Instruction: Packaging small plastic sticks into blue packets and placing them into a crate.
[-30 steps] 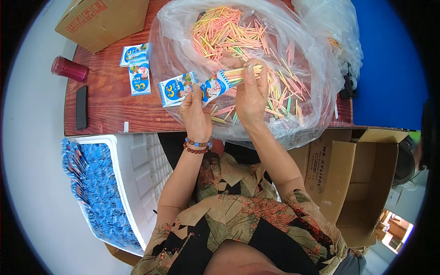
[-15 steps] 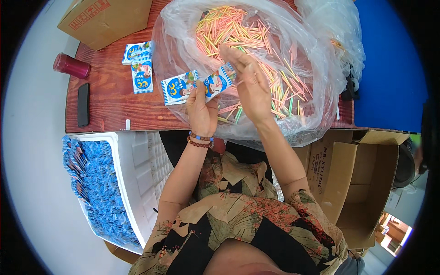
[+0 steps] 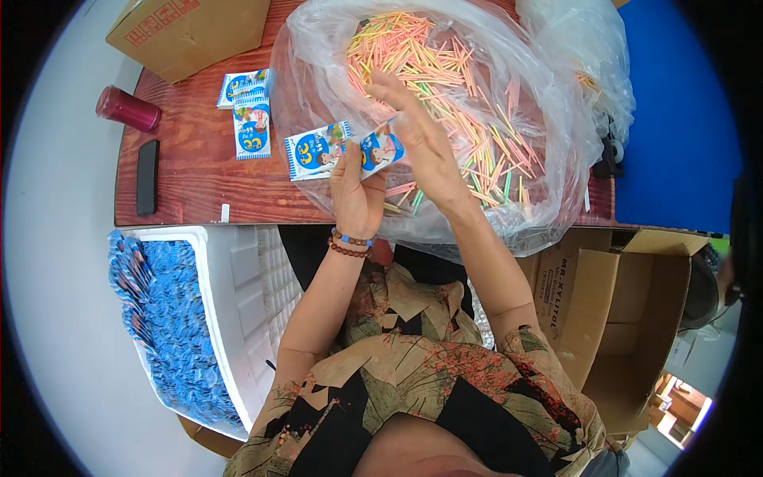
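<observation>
My left hand (image 3: 358, 191), with beaded bracelets at the wrist, pinches small blue-and-white packets. One packet (image 3: 311, 151) sticks out to the left of the fingers and a second packet (image 3: 380, 149) points right, towards my other palm. My right hand (image 3: 429, 155) hovers at that packet's right end, fingers outstretched and nothing seen in its grasp. Whether its palm touches the packet I cannot tell. Beneath both hands spreads a large clear plastic bag (image 3: 314, 40), holding a heap of thin pink, yellow and green sticks (image 3: 413, 60).
More packets (image 3: 252, 127) lie on the red wood-grain table (image 3: 203, 187), left of the bag. Further left are a dark red cup (image 3: 131, 110) and a black oblong object (image 3: 147, 177). A white foam box (image 3: 230, 294) of blue packets stands below left, an open carton (image 3: 628, 318) below right.
My right hand has shifted slightly left, and its fingers are more spread. The right-hand packet sits a little lower and is partly blurred. My left hand keeps its grip.
</observation>
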A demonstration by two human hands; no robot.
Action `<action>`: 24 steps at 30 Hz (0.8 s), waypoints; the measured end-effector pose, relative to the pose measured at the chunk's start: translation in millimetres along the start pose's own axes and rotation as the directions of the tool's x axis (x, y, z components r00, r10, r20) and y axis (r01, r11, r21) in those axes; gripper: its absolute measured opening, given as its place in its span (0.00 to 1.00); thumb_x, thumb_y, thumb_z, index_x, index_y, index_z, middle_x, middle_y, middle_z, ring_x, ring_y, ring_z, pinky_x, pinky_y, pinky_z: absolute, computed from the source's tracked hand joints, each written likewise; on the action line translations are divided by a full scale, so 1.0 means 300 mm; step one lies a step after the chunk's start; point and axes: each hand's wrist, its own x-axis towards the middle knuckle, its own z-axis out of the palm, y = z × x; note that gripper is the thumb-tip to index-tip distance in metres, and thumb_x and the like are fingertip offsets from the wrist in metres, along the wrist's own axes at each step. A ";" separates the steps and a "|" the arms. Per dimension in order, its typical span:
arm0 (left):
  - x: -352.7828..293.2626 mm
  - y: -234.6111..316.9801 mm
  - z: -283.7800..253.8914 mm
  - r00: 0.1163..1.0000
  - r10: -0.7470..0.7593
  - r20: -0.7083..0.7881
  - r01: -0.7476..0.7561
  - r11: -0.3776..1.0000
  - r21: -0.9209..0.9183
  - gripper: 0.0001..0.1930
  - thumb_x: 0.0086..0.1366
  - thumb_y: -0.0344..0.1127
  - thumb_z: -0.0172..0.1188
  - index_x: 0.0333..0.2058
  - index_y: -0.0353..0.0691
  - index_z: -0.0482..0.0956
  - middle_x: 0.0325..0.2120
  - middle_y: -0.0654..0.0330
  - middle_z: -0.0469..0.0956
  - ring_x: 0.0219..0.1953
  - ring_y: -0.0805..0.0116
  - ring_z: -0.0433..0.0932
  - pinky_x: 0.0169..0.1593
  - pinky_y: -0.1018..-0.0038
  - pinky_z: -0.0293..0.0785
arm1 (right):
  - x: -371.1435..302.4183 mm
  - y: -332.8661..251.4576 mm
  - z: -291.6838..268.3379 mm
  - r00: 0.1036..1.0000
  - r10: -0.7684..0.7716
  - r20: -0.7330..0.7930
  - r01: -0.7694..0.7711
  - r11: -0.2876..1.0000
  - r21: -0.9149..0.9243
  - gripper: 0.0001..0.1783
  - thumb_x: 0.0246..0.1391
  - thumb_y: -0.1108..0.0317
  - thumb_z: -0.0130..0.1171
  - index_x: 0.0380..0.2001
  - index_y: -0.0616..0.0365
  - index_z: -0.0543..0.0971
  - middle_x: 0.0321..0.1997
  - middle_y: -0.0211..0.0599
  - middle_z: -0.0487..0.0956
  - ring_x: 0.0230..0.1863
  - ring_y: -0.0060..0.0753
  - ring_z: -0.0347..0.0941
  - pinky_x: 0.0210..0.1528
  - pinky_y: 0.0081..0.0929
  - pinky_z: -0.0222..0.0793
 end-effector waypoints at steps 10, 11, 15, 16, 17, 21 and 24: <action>0.021 0.012 -0.030 0.998 -0.060 0.002 0.060 0.994 -0.095 0.12 0.70 0.40 0.52 0.45 0.39 0.75 0.42 0.61 0.79 0.42 0.69 0.79 0.43 0.71 0.77 | 0.007 -0.002 -0.026 0.942 0.335 0.030 -0.336 0.941 0.042 0.28 0.66 0.54 0.42 0.62 0.61 0.66 0.68 0.45 0.62 0.71 0.39 0.52 0.70 0.35 0.44; 0.024 0.010 -0.034 0.997 -0.072 -0.004 0.071 0.990 -0.122 0.12 0.70 0.40 0.52 0.46 0.40 0.75 0.42 0.61 0.79 0.42 0.69 0.79 0.43 0.71 0.77 | 0.007 0.009 -0.025 0.938 0.345 0.028 -0.346 0.935 0.080 0.28 0.66 0.54 0.42 0.63 0.61 0.65 0.68 0.45 0.61 0.71 0.39 0.52 0.70 0.35 0.45; 0.030 0.017 -0.045 0.995 -0.096 0.002 0.095 0.983 -0.157 0.12 0.69 0.39 0.53 0.47 0.40 0.74 0.43 0.60 0.79 0.43 0.68 0.79 0.44 0.71 0.77 | 0.004 0.005 -0.004 0.961 0.271 0.058 -0.258 0.952 -0.166 0.30 0.65 0.55 0.43 0.65 0.61 0.60 0.68 0.46 0.61 0.70 0.40 0.54 0.69 0.36 0.48; 0.033 0.022 -0.045 0.996 -0.087 0.003 0.086 0.983 -0.163 0.12 0.69 0.39 0.53 0.47 0.40 0.74 0.43 0.60 0.79 0.43 0.68 0.79 0.44 0.71 0.77 | 0.011 -0.009 0.001 0.957 0.289 0.024 -0.287 0.954 -0.083 0.31 0.64 0.58 0.45 0.66 0.60 0.57 0.67 0.46 0.62 0.69 0.40 0.54 0.68 0.36 0.51; 0.035 0.028 -0.045 0.996 -0.089 -0.001 0.087 0.982 -0.170 0.12 0.69 0.39 0.53 0.47 0.41 0.74 0.43 0.60 0.79 0.43 0.68 0.79 0.44 0.70 0.77 | 0.015 -0.021 0.005 0.951 0.310 -0.008 -0.310 0.951 0.000 0.33 0.63 0.61 0.47 0.68 0.60 0.54 0.66 0.46 0.63 0.69 0.41 0.55 0.67 0.35 0.53; 0.042 0.030 -0.019 0.999 -0.053 -0.002 0.052 0.985 -0.166 0.11 0.70 0.38 0.52 0.47 0.41 0.74 0.43 0.61 0.79 0.45 0.68 0.79 0.47 0.68 0.77 | -0.008 -0.032 -0.009 0.970 0.241 -0.023 -0.239 0.939 -0.248 0.33 0.57 0.72 0.58 0.65 0.60 0.60 0.59 0.42 0.71 0.60 0.33 0.67 0.57 0.28 0.66; 0.040 0.006 0.012 0.999 -0.041 0.009 0.042 0.983 -0.176 0.10 0.70 0.37 0.51 0.46 0.42 0.74 0.43 0.61 0.79 0.45 0.68 0.79 0.49 0.68 0.76 | -0.021 -0.032 -0.011 0.888 0.461 0.002 -0.459 0.884 -0.092 0.23 0.56 0.72 0.60 0.55 0.62 0.73 0.48 0.35 0.79 0.50 0.23 0.72 0.51 0.23 0.68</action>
